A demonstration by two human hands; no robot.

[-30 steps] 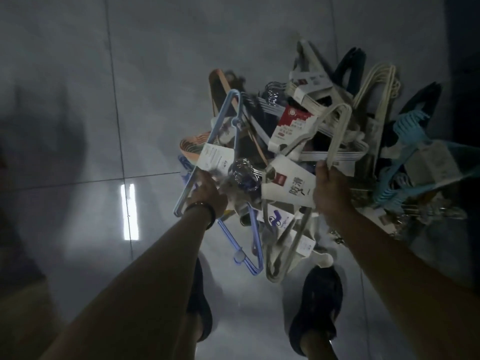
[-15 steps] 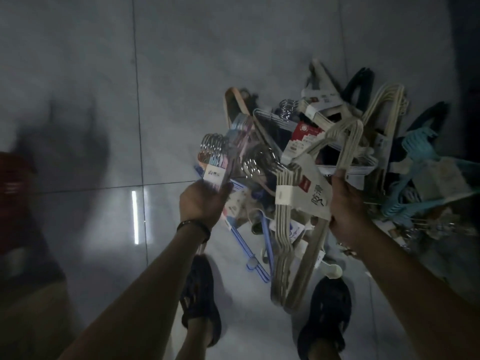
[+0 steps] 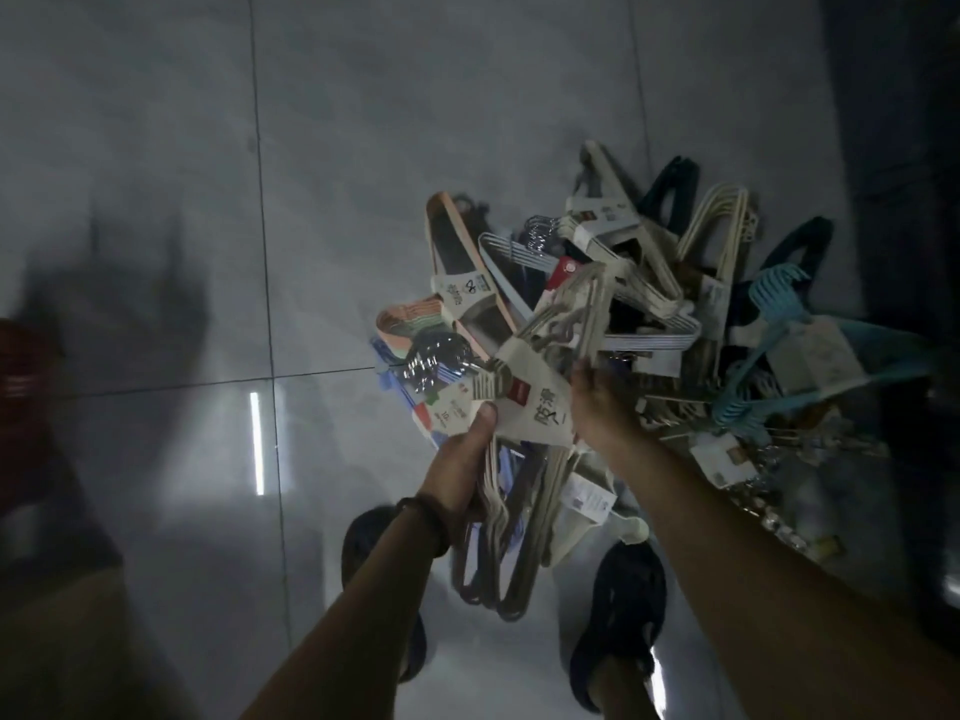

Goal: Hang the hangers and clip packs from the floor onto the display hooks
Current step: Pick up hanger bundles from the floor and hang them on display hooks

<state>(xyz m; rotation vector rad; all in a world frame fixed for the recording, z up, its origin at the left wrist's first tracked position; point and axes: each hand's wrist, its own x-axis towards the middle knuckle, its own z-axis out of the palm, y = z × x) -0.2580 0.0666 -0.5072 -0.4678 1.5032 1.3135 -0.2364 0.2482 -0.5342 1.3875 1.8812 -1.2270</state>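
Everything is dim and grainy. The glossy grey tiled floor (image 3: 363, 148) mirrors a bright white strip of light (image 3: 256, 443) left of my left hand (image 3: 462, 475); broad soft shadows lie farther left. Edges blur and darken, tile seams bowing.

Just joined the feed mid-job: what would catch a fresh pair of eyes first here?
A tangled pile of hanger packs sprawls on the tiled floor right of centre, bright teal hangers at its right edge. Nearer the camera, the left hand and right hand grip lifted hanger packs above two dark shoes. A white light streak glints on the tiles at left.
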